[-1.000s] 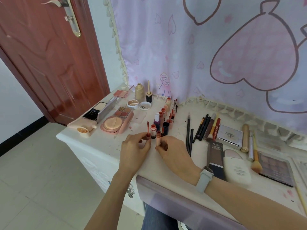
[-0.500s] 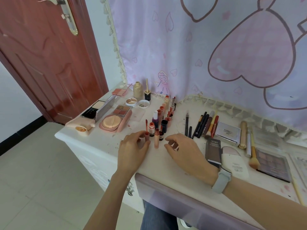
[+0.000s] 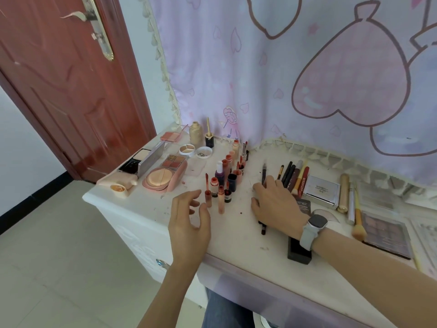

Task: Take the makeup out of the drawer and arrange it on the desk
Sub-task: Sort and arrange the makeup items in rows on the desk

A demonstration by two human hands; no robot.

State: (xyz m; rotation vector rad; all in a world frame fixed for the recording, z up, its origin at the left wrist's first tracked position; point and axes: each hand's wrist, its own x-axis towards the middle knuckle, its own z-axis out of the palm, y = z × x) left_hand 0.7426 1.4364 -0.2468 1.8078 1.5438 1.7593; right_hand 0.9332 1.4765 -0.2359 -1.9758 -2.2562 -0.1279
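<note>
Makeup is laid out on the white desk (image 3: 236,235). A cluster of upright lip gloss tubes (image 3: 221,202) stands mid-desk. My left hand (image 3: 189,218) hovers just left of the nearest tube (image 3: 208,197), fingers relaxed, holding nothing. My right hand (image 3: 274,200) lies palm down over two dark pencils (image 3: 264,172), whose ends stick out above and below it. Whether its fingers curl round them is hidden. A row of pencils and brushes (image 3: 293,174) lies just right of that hand.
An open pink powder compact (image 3: 158,178) and palettes sit at the left. A silver box (image 3: 321,189), a black box (image 3: 298,253) and an eyeshadow palette (image 3: 387,235) are on the right. A lilac panel (image 3: 260,294) juts out below the desk front. A red door (image 3: 59,91) stands left.
My right hand left the lip gloss tubes and moved right onto the dark pencils. My left hand let go of the tube and drew back a little.
</note>
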